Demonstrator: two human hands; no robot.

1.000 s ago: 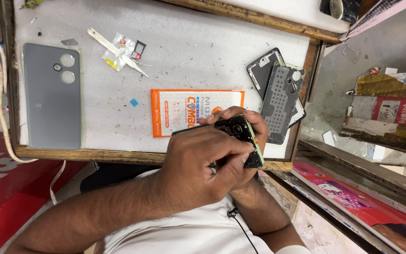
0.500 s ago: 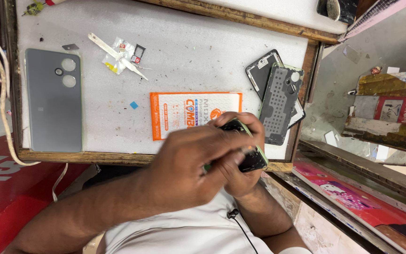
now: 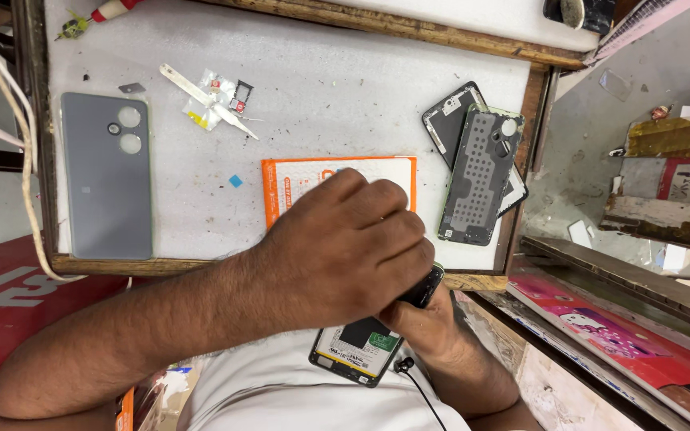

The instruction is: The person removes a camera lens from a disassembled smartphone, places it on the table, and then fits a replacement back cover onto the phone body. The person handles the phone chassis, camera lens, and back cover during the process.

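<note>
1 opened phone [image 3: 358, 349] with its back cover off sits low in the view, over the person's white shirt [image 3: 281, 391] and just off the near edge of the table [image 3: 345, 80]. Its exposed inside shows a white-labelled battery and a green patch. The right hand [image 3: 429, 327] is under the phone's upper end, its fingers closed around that end and gripping it. The left hand [image 3: 345, 247] lies across from the left, covering the phone's top, fingers curled down tightly onto it; what they pinch there is hidden.

Just beyond the left hand, 1 orange and white box [image 3: 313, 179] lies flat on the table, partly covered by the knuckles. To its right are 2 dark phone frames [image 3: 477, 172] stacked at a slant, the upper one with a grid of small holes. At the left of the table lies 1 grey back cover [image 3: 107, 187] with 2 round camera openings. Near the far left sit 1 pair of tweezers [image 3: 205, 100] across a small clear bag of tiny parts [image 3: 213, 94]. 1 small blue square [image 3: 235, 181] lies between the cover and the box. White cables [image 3: 17, 136] hang down the left edge.
</note>
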